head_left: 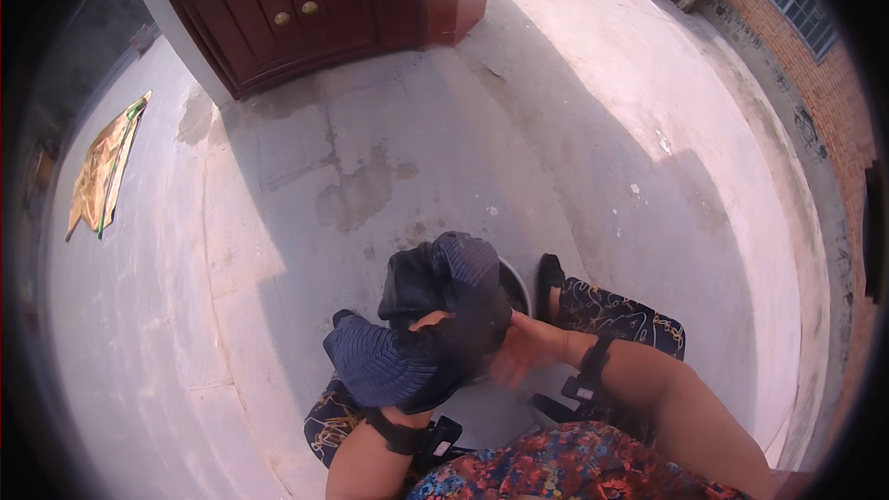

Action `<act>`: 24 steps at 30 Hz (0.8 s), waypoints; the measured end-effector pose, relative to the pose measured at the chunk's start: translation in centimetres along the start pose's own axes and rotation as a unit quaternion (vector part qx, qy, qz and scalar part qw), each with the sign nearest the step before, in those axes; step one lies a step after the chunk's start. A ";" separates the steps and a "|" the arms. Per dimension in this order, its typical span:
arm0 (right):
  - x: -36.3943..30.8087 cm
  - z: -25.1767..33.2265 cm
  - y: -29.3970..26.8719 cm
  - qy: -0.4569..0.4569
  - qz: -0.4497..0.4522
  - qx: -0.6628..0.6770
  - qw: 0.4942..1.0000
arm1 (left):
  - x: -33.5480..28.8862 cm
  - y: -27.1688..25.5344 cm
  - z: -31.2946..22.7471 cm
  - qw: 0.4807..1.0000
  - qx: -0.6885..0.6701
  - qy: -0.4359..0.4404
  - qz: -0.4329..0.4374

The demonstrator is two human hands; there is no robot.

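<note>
A dark garment [389, 361], partly black and smooth and partly ribbed blue-grey, hangs bunched between my hands above a round basin [515, 283]. Its cloth covers most of my left hand [431, 319]; only a patch of skin shows among the folds, and the hand holds the garment from within. At the right edge of the cloth, my right hand [530, 348] grips it, the thumb against the fabric and the fingers a little blurred. Much of the basin lies hidden beneath the garment.
My patterned trouser legs [616, 319] and a dark shoe [550, 273] flank the basin. Wet stains mark the concrete floor [444, 148]. Ahead stands a dark red double door [324, 46]. A tan sheet [109, 167] lies far left; a brick wall [815, 83] runs along the right.
</note>
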State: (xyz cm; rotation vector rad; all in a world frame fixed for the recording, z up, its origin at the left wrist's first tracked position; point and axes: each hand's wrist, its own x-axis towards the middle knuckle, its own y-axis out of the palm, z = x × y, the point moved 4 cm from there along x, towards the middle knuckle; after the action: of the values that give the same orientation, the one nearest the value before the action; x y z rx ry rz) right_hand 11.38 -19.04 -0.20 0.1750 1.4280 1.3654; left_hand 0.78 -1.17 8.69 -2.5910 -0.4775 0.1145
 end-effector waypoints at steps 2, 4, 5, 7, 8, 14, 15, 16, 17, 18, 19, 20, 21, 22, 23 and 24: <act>1.2 -0.8 0.4 -0.060 -0.008 0.079 0.995 | -1.2 1.0 0.5 1.000 -0.029 -0.001 -0.001; 2.2 0.6 1.8 -0.119 -0.005 0.160 0.980 | -2.0 1.3 0.9 0.998 -0.063 0.000 -0.003; 1.9 1.6 3.0 -0.205 -0.064 0.060 0.975 | -2.4 1.8 1.3 0.997 -0.082 0.001 -0.003; 1.9 3.1 3.6 -0.287 -0.098 0.095 0.948 | -3.6 3.3 3.2 0.989 -0.147 -0.009 0.004; 2.4 3.8 4.4 -0.323 -0.104 0.108 0.935 | -5.3 4.8 6.2 0.963 -0.263 -0.057 0.026; 1.6 4.2 3.5 -0.405 0.196 0.243 0.860 | -4.7 2.5 3.5 0.977 -0.178 -0.086 0.074; 1.6 4.4 3.8 -0.403 0.196 0.245 0.860 | -4.3 1.6 3.2 0.982 -0.153 -0.083 0.075; 2.1 4.4 3.3 -0.352 0.074 0.236 0.903 | -4.0 1.0 3.0 0.986 -0.127 -0.080 0.076; 2.3 4.3 2.6 -0.293 -0.050 0.223 0.928 | -3.6 0.7 3.0 0.989 -0.099 -0.076 0.076; 2.5 5.0 2.8 -0.284 -0.047 0.229 0.930 | -3.4 0.6 3.2 0.991 -0.076 -0.080 0.076; 2.5 6.0 2.3 -0.268 -0.178 0.053 0.945 | -2.9 0.7 3.8 0.992 -0.054 -0.083 0.076; 2.0 7.0 2.2 -0.238 -0.302 -0.128 0.914 | -2.6 1.8 5.5 0.991 -0.058 -0.093 0.076; 1.8 7.9 2.6 -0.291 -0.325 -0.258 0.862 | -2.2 2.9 6.1 0.978 -0.138 -0.141 0.070; 1.8 8.6 3.0 -0.338 -0.338 -0.382 0.791 | -2.4 3.8 6.4 0.966 -0.181 -0.172 0.069; 1.9 8.8 2.3 -0.256 -0.352 -0.465 0.771 | -2.3 4.6 5.7 0.951 -0.223 -0.204 0.069; 2.0 8.8 1.4 -0.171 -0.361 -0.542 0.739 | -1.1 4.6 2.9 0.960 -0.131 -0.188 0.162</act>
State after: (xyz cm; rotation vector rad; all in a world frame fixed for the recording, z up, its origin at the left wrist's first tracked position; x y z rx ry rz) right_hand 16.41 -11.76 2.02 -0.7877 0.1443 1.1833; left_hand 0.70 -3.94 3.93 -2.8992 -0.1996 0.7094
